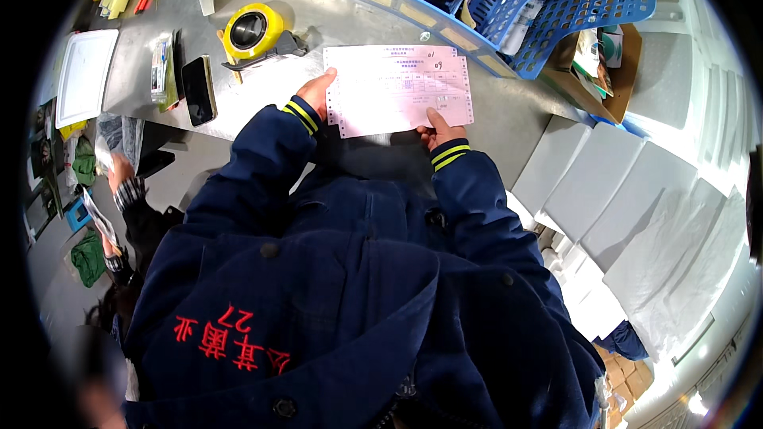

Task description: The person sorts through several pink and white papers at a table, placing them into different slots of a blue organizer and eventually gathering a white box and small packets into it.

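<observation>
Held in front of me at the table's near edge is a pale pink printed form (381, 103) with punched holes down its sides and some handwriting at the top right. My left hand (317, 94) grips its left edge, closed, with the fingers partly hidden under the paper. At the lower right corner my right hand (439, 130) pinches it, thumb on top. A yellow roll of tape (272, 29) on a dispenser lies beyond my left hand. Left of that hand, a dark phone (199, 90) rests on the table.
Blue perforated baskets (556, 12) with papers stand at the far right, beside a cardboard box (628, 71). A white tray (87, 79) lies at the left. Tall white foam boxes (592, 179) line the right side. Another person's hand (121, 168) shows at the left.
</observation>
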